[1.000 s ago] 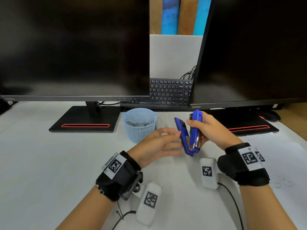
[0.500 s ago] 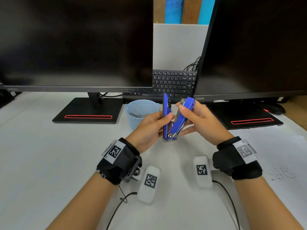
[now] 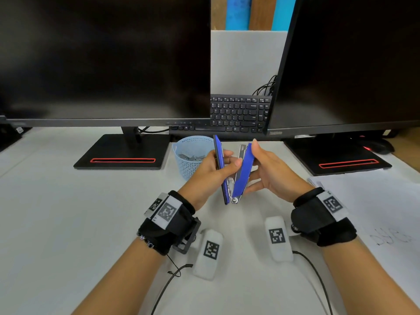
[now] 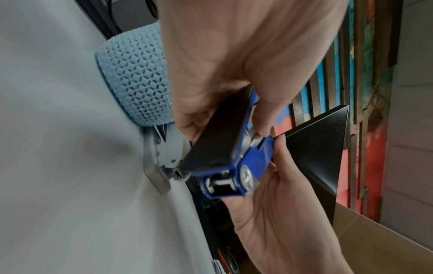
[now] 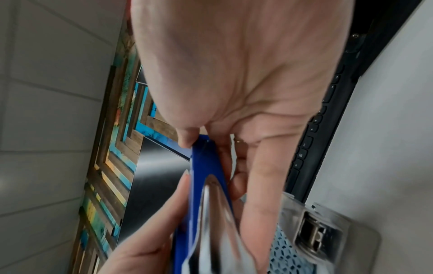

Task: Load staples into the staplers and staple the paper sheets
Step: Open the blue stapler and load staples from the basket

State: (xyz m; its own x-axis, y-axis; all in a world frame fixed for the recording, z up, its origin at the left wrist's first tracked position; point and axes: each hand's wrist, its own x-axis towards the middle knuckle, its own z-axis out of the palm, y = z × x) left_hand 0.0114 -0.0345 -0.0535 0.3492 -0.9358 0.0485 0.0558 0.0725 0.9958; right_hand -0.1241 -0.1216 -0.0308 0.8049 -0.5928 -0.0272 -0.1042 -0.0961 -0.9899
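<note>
The blue stapler (image 3: 236, 176) is hanging in the air at centre frame, splayed open in a V with the hinge pointing down toward the person. The left hand (image 3: 211, 171) is gripping the base arm, fingers and thumb curled round it, while the right hand (image 3: 270, 173) is pinching the top arm, thumb tip up at its far end. The metal staple channel is showing between the two arms, and I'm not seeing a strip in it, though I cannot tell for sure. So we're looking at an early stage: stapler opened, loading apparently not yet done. The light-blue basket (image 3: 181, 160) of staples is waiting at eleven o'clock, just behind the left hand. The paper sheets (image 3: 375, 201) are lying unstapled at three o'clock on the white table (image 3: 68, 223)
</note>
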